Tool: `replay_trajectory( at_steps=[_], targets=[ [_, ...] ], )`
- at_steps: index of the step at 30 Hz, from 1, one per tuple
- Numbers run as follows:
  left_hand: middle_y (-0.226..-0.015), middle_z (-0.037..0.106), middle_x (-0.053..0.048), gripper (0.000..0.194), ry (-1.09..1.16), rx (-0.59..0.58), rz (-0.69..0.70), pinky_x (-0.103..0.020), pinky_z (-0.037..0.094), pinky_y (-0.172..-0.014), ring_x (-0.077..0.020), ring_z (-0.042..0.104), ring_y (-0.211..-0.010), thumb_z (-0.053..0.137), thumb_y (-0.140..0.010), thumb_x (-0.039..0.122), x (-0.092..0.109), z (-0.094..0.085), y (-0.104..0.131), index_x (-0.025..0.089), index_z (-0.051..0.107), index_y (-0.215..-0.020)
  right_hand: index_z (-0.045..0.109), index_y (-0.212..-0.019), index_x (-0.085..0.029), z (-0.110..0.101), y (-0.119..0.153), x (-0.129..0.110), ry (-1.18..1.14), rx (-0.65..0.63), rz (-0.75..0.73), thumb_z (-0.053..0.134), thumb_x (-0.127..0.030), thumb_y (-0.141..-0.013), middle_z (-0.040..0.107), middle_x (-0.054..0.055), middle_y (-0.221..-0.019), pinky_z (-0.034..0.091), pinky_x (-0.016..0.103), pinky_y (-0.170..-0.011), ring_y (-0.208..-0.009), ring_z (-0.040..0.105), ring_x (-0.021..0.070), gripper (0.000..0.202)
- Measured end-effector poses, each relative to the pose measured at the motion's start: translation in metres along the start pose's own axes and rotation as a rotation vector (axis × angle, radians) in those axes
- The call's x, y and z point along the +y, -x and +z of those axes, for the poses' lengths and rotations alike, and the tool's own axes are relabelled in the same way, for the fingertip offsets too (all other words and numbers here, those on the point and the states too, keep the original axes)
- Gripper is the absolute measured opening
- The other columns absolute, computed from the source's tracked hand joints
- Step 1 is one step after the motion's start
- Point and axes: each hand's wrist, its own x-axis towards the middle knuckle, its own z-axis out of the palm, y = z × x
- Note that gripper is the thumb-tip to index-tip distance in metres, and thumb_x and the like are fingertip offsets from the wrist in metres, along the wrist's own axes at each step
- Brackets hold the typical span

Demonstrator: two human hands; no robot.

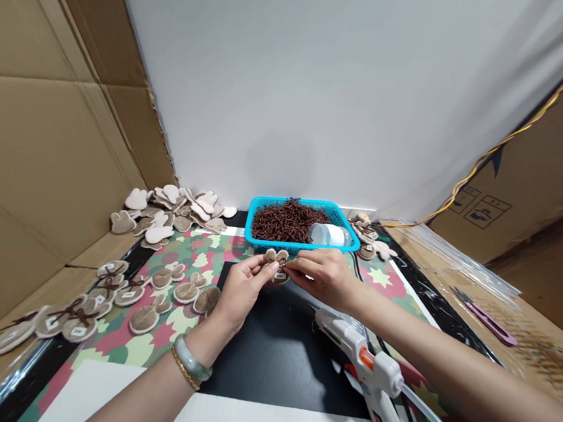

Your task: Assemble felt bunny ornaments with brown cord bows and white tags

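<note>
Over the black mat, my left hand grips a small beige bunny-shaped fabric patch by its left side, thumb on top. The patch has two rounded ears, a white label on its body and some brown cord at the neck. From the right, my right hand pinches a brown bow against the patch's neck; its fingertips hide part of it. Just beyond both hands stands a blue basket heaped with brown bows. A white glue gun lies beneath my right forearm.
Plain bunny patches and labelled ones with bows lie at left, before a loose pile. A white-labelled bottle rests in the basket. More patches sit right of it. A pink-handled cutter lies far right. Cardboard walls the left.
</note>
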Motion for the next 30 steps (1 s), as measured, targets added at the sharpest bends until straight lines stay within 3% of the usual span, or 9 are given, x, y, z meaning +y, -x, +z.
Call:
replay_trajectory(
  at_steps=[13, 20, 30],
  targets=[
    [-0.086, 0.074, -0.006, 0.028, 0.051, 0.028, -0.063, -0.03, 0.054, -0.078, -0.0173, 0.067, -0.079, 0.082, -0.069, 0.034, -0.0008, -0.0008, -0.0009, 0.014, 0.077, -0.088, 0.065, -0.077, -0.016, 0.0005, 0.0004, 0.0011, 0.027, -0.041, -0.021, 0.051, -0.019, -0.098, 0.056, -0.001, -0.06, 0.031, 0.026, -0.05, -0.05, 0.046, 0.01, 0.025],
    [-0.082, 0.073, -0.004, 0.027, 0.022, 0.057, -0.021, -0.025, 0.052, -0.073, -0.0141, 0.064, -0.076, 0.081, -0.07, 0.035, -0.0035, -0.0017, -0.0022, 0.014, 0.077, -0.085, 0.064, -0.076, -0.015, 0.0021, -0.0013, -0.0031, -0.015, -0.046, -0.014, 0.051, -0.018, -0.097, 0.056, -0.001, -0.059, 0.031, 0.026, -0.05, -0.05, 0.046, 0.0097, 0.025],
    [-0.091, 0.076, -0.007, 0.031, 0.072, 0.051, -0.03, -0.024, 0.053, -0.075, -0.0153, 0.067, -0.081, 0.083, -0.07, 0.036, -0.003, -0.0026, -0.0012, 0.014, 0.077, -0.09, 0.065, -0.077, -0.014, 0.0038, -0.0026, -0.0022, -0.103, -0.062, 0.012, 0.051, -0.016, -0.096, 0.057, 0.0, -0.06, 0.033, 0.024, -0.051, -0.051, 0.047, 0.0094, 0.023]
  ],
)
